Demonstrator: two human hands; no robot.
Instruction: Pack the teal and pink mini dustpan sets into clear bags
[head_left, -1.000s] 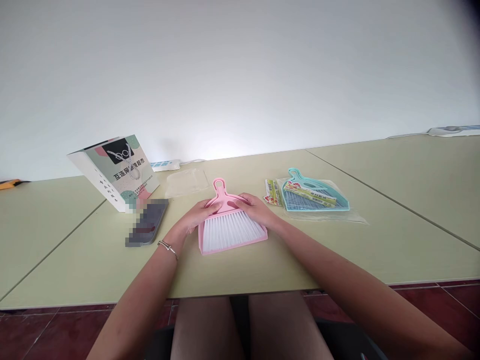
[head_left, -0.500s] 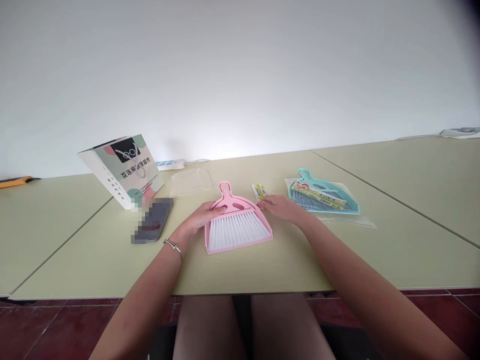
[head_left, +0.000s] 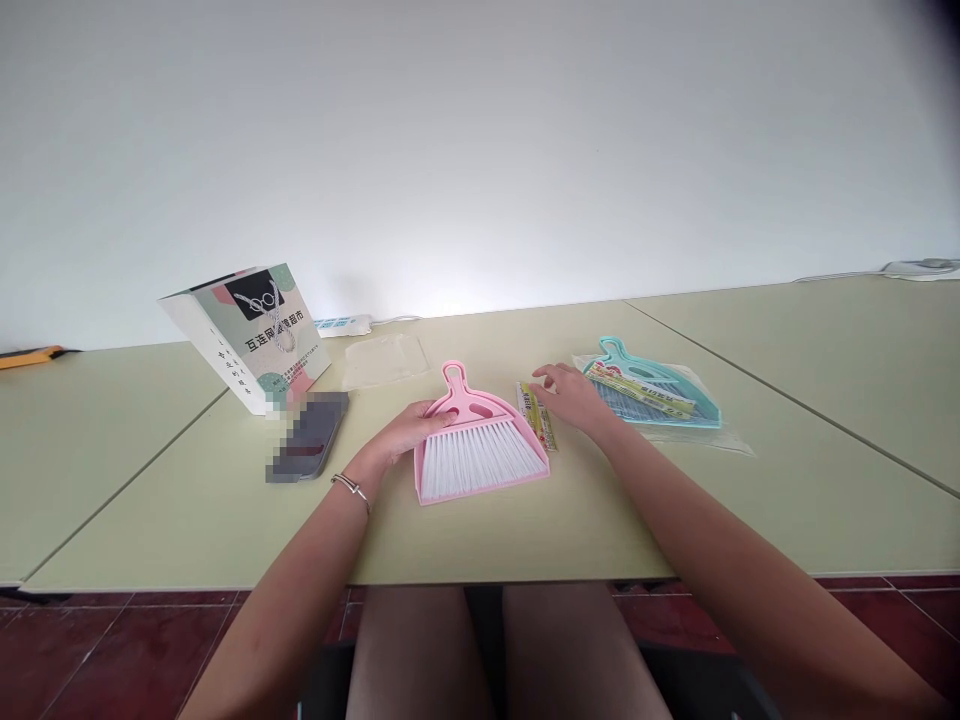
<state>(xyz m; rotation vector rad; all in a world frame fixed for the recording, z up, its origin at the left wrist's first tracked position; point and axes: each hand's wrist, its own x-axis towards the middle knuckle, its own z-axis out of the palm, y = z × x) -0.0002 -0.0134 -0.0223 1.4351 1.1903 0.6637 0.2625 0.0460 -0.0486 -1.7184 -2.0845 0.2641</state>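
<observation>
A pink dustpan [head_left: 541, 452] lies on the table in front of me, a brush with white bristles [head_left: 484, 460] nested in it. My left hand [head_left: 411, 432] grips its upper left edge, thumb on top near the handle. Just right of the dustpan is a yellow-green printed paper label [head_left: 538, 428]. My right hand [head_left: 571, 398] hovers at the label's upper right, fingers apart and curved, holding nothing; whether a fingertip touches the label I cannot tell. Farther right, a teal dustpan and brush set [head_left: 709, 408] rests in a clear plastic wrapper with a similar label.
A paper shopping bag [head_left: 262, 335] stands at the left, with a dark phone [head_left: 319, 435], partly pixelated, before it. A flat clear plastic wrapper [head_left: 385, 362] lies behind the pink dustpan. A white power strip [head_left: 345, 326] sits against the wall [head_left: 480, 150].
My right hand has let go of the paper label and moved slightly up and right, its fingers opening. The label now lies beside the pink dustpan. My left hand keeps its grip.
</observation>
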